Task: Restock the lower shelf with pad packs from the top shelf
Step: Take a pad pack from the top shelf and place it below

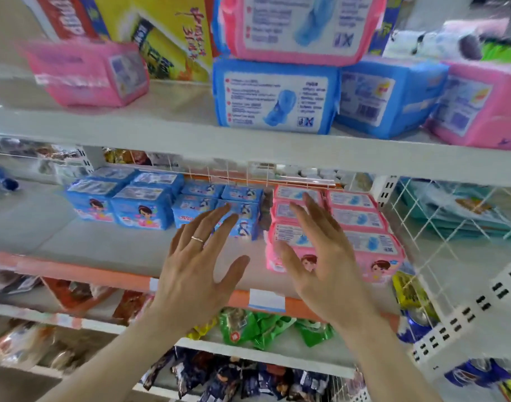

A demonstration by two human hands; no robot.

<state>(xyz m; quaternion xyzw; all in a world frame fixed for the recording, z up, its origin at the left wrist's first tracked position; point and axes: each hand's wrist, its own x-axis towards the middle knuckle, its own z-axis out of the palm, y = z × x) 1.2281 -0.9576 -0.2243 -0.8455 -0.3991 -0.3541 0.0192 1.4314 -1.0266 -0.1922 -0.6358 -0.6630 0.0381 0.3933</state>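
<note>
Both hands are raised, fingers spread, holding nothing, in front of the lower shelf. From the head camera, the left hand wears a thin ring and its fingertips reach toward the small blue pad packs stacked mid-shelf; whether they touch the packs cannot be told. The right hand hovers just before the pink pad packs, which sit in rows against a white wire divider at the right end. Further left on the same shelf stand larger blue packs with a cartoon face. An orange strip with price labels runs along the shelf's front edge.

Above, the top shelf carries bigger pad packs: a pink one at the left, a blue one in the middle with a pink pack lying on it, another blue one beside it, and a pink one at the right. Yellow boxes stand behind them. Below the hands, green snack bags and dark packets fill the lower levels.
</note>
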